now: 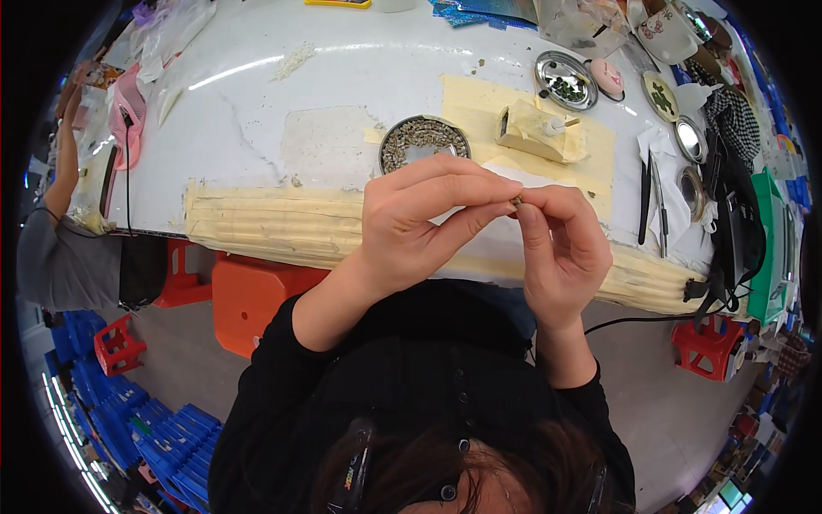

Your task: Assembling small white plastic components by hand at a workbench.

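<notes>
Above the table's near edge, my left hand [419,214] and my right hand [565,244] meet fingertip to fingertip. Between their pinched thumbs and forefingers sits a tiny brownish metallic piece [517,200], mostly covered by the fingers. Just beyond my left hand lies a round dark-rimmed dish [384,147] holding many small grey-brown pieces; the hand hides its near side. Farther right, a block wrapped in yellowish tape [524,133] has a pale stick [563,124] poking out of its right end.
Tweezers [659,210] lie on white tissue at the right. Behind them are a round metal dish [587,101] with dark green bits, a pink oval item [607,77] and a cup [670,36]. A person in a grey shirt [77,265] sits at left, near an orange stool [248,295].
</notes>
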The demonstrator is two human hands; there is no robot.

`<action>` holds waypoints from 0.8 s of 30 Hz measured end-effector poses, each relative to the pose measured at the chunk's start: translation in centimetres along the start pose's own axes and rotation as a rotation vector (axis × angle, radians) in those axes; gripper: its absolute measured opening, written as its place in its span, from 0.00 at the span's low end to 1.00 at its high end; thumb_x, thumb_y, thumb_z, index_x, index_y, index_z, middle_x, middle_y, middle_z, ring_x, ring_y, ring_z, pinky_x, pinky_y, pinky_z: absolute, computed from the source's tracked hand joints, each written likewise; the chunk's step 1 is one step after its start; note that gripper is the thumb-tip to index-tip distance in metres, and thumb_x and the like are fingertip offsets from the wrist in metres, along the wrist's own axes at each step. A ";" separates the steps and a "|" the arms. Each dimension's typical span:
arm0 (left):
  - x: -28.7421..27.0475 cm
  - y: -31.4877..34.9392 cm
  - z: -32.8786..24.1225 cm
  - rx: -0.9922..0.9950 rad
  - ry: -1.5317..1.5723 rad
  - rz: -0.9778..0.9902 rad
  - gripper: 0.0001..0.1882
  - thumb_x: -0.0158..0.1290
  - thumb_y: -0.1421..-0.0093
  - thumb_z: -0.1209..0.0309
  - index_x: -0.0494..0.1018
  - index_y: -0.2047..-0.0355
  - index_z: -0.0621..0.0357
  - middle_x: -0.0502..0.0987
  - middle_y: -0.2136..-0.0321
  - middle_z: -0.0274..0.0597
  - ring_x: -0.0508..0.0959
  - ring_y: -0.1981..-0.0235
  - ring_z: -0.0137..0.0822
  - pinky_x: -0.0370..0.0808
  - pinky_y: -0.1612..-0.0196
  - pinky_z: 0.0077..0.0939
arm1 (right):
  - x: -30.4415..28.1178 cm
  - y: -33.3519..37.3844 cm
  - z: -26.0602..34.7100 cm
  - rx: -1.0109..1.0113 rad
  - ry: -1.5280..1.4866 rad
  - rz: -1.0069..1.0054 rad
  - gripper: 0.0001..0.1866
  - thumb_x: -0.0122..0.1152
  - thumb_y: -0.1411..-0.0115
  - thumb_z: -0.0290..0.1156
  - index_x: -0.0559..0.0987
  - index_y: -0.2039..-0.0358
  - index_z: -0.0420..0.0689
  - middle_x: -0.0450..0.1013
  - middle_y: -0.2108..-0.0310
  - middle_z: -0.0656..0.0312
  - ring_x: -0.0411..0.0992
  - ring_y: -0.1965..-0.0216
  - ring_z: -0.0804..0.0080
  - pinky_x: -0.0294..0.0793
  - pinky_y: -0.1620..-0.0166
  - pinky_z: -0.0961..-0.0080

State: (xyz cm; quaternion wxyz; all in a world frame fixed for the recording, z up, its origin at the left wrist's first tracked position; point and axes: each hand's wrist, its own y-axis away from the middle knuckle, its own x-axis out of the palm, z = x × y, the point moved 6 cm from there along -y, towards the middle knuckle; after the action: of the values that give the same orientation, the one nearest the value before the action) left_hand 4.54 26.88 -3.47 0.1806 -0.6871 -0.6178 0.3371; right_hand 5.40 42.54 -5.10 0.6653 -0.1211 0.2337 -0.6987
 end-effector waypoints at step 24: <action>0.5 0.2 -0.5 0.102 -0.127 -0.031 0.11 0.63 0.50 0.84 0.80 0.65 0.65 0.80 0.71 0.43 0.80 0.71 0.36 0.77 0.69 0.23 | 0.0 0.1 -1.2 0.322 -0.353 0.137 0.04 0.57 0.38 0.19 0.77 0.63 0.33 0.75 0.66 0.60 0.74 0.66 0.76 0.77 0.60 0.80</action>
State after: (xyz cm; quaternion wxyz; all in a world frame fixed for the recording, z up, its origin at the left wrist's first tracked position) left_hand 5.01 27.41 -3.37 0.1811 -0.6447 -0.6205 0.4081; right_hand 4.96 42.74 -6.19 0.7523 -0.1175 0.0071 -0.6482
